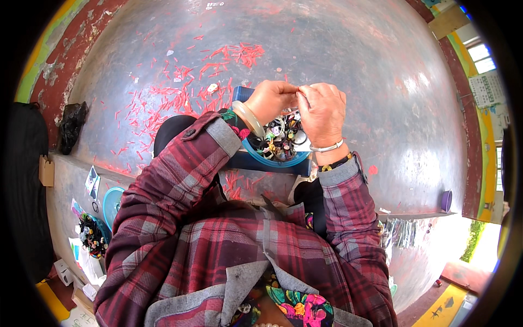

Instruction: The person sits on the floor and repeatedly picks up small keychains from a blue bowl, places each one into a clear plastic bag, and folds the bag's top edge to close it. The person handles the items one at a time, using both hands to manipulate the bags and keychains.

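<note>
My left hand (267, 102), with a pale bangle on the wrist, and my right hand (324, 115), with a silver-coloured bangle, meet fingertip to fingertip in front of me. Both are closed in a pinch. Whatever sits between the fingers is too small and covered to make out. Just below them is a round blue basin (279, 162), heaped with small black, white and coloured loops (277, 143) that look like hair ties. A dark blue flat surface (239, 162) lies under the basin, between my knees.
Red scraps (180, 101) litter the floor ahead and left. A black plastic bag (72, 126) rests by the left wall. To my left are a light blue basin (112, 206) and another heap of dark loops (91, 235). A purple container (447, 201) stands far right.
</note>
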Action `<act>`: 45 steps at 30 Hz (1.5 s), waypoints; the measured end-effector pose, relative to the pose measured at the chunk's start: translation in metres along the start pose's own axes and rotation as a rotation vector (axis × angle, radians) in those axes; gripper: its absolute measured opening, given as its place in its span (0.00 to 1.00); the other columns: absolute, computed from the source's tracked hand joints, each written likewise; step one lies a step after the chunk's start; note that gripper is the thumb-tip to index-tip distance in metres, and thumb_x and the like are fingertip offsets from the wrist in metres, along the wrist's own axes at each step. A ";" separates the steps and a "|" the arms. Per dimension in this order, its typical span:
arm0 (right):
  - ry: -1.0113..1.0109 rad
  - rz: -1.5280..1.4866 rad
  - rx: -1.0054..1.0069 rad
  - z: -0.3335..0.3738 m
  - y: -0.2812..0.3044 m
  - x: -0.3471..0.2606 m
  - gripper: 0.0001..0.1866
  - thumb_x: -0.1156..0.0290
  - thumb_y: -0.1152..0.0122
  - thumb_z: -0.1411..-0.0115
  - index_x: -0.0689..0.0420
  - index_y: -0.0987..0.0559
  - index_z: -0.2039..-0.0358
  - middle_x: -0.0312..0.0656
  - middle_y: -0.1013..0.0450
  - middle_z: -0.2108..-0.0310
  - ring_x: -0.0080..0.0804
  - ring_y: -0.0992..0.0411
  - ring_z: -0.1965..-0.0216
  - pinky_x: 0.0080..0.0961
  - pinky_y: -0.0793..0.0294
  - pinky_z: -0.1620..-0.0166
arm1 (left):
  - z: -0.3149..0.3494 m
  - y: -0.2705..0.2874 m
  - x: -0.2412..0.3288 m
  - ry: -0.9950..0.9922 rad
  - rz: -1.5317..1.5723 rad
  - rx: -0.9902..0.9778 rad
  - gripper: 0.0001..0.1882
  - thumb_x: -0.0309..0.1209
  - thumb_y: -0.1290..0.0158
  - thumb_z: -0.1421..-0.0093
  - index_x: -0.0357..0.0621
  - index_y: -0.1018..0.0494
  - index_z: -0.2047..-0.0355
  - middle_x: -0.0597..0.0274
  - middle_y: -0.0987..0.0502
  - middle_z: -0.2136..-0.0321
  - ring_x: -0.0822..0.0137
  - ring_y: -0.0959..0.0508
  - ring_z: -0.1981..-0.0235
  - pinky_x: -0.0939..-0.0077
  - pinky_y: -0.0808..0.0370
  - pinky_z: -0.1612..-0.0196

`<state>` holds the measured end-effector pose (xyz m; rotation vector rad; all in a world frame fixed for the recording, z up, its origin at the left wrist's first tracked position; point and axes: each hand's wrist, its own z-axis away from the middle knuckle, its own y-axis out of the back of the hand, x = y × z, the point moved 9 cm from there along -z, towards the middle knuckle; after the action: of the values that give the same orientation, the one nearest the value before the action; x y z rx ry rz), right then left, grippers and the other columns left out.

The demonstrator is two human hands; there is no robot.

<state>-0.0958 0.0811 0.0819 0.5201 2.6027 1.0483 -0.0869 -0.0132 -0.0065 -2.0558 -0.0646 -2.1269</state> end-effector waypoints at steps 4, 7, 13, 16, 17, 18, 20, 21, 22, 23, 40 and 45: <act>0.019 0.024 0.002 0.000 0.001 -0.005 0.03 0.70 0.41 0.54 0.53 0.24 0.76 0.33 0.31 0.75 0.32 0.33 0.67 0.31 0.38 0.61 | 0.001 0.002 0.009 -0.117 -0.293 0.046 0.11 0.24 0.52 0.42 0.32 0.28 0.60 0.59 0.23 0.68 0.76 0.27 0.67 0.78 0.27 0.63; 0.003 0.022 -0.003 0.000 0.000 -0.005 0.02 0.71 0.42 0.54 0.53 0.26 0.78 0.33 0.31 0.75 0.32 0.33 0.68 0.31 0.38 0.62 | 0.000 0.003 0.008 -0.150 -0.336 0.062 0.10 0.25 0.51 0.43 0.33 0.27 0.61 0.59 0.23 0.70 0.77 0.27 0.67 0.79 0.28 0.64; -0.031 0.045 -0.001 0.001 -0.003 -0.003 0.03 0.71 0.42 0.55 0.53 0.27 0.80 0.34 0.32 0.76 0.33 0.33 0.69 0.31 0.38 0.63 | 0.001 0.000 0.010 -0.220 -0.403 0.064 0.10 0.25 0.51 0.43 0.34 0.27 0.61 0.55 0.22 0.71 0.76 0.26 0.69 0.78 0.28 0.65; -0.047 0.031 -0.014 0.001 -0.005 -0.001 0.03 0.71 0.42 0.55 0.53 0.27 0.80 0.35 0.31 0.76 0.34 0.33 0.69 0.31 0.38 0.64 | 0.003 0.001 0.013 -0.246 -0.447 0.084 0.10 0.25 0.50 0.44 0.35 0.27 0.62 0.51 0.22 0.71 0.74 0.25 0.69 0.77 0.28 0.65; -0.048 0.028 -0.016 0.001 -0.005 -0.001 0.03 0.71 0.42 0.55 0.53 0.27 0.80 0.35 0.31 0.76 0.34 0.33 0.69 0.31 0.38 0.64 | 0.003 0.001 0.014 -0.254 -0.466 0.093 0.10 0.25 0.50 0.44 0.35 0.27 0.62 0.50 0.23 0.71 0.73 0.25 0.69 0.76 0.28 0.65; -0.049 0.025 -0.018 0.001 -0.005 -0.002 0.03 0.71 0.42 0.55 0.53 0.27 0.80 0.35 0.31 0.76 0.34 0.33 0.69 0.31 0.38 0.64 | 0.004 0.002 0.015 -0.263 -0.485 0.103 0.10 0.25 0.50 0.44 0.35 0.27 0.62 0.49 0.23 0.71 0.72 0.24 0.69 0.76 0.28 0.65; -0.054 0.019 -0.019 0.001 -0.005 -0.002 0.03 0.71 0.42 0.55 0.53 0.28 0.80 0.35 0.31 0.76 0.34 0.33 0.69 0.31 0.38 0.64 | 0.004 0.001 0.016 -0.277 -0.475 0.092 0.10 0.25 0.50 0.45 0.35 0.27 0.62 0.49 0.23 0.70 0.70 0.23 0.68 0.75 0.28 0.65; -0.059 0.016 -0.017 0.001 -0.005 -0.001 0.04 0.71 0.41 0.55 0.53 0.27 0.80 0.35 0.31 0.76 0.34 0.33 0.69 0.31 0.38 0.64 | 0.004 0.000 0.016 -0.284 -0.471 0.086 0.10 0.25 0.50 0.45 0.35 0.27 0.62 0.48 0.23 0.70 0.69 0.23 0.68 0.75 0.28 0.64; -0.064 0.014 -0.016 0.002 -0.005 0.000 0.04 0.71 0.41 0.55 0.53 0.27 0.80 0.35 0.31 0.76 0.34 0.33 0.69 0.31 0.38 0.64 | 0.004 0.000 0.017 -0.298 -0.485 0.083 0.10 0.25 0.49 0.45 0.35 0.27 0.62 0.48 0.23 0.70 0.69 0.23 0.68 0.75 0.28 0.64; -0.064 0.017 -0.018 0.002 -0.005 0.000 0.04 0.71 0.41 0.55 0.53 0.27 0.80 0.35 0.31 0.76 0.34 0.33 0.69 0.31 0.37 0.64 | 0.005 -0.001 0.019 -0.312 -0.499 0.080 0.10 0.25 0.49 0.45 0.35 0.27 0.62 0.48 0.23 0.70 0.69 0.23 0.68 0.75 0.28 0.64; -0.149 -0.078 -0.029 0.006 -0.012 0.014 0.04 0.70 0.40 0.57 0.52 0.25 0.78 0.34 0.29 0.75 0.34 0.32 0.68 0.31 0.36 0.65 | 0.000 0.003 0.008 -0.207 -0.391 0.087 0.10 0.24 0.51 0.44 0.35 0.27 0.62 0.54 0.22 0.70 0.76 0.27 0.68 0.78 0.28 0.64; -0.118 -0.005 -0.045 0.006 -0.012 0.008 0.04 0.71 0.40 0.56 0.53 0.26 0.78 0.35 0.30 0.75 0.35 0.32 0.68 0.31 0.37 0.65 | 0.003 -0.001 0.012 -0.279 -0.454 0.072 0.10 0.24 0.50 0.44 0.35 0.27 0.62 0.51 0.23 0.70 0.75 0.26 0.68 0.77 0.28 0.64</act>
<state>-0.1035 0.0802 0.0688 0.5477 2.4708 1.0397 -0.0845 -0.0131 0.0061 -2.4603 -0.6955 -1.9961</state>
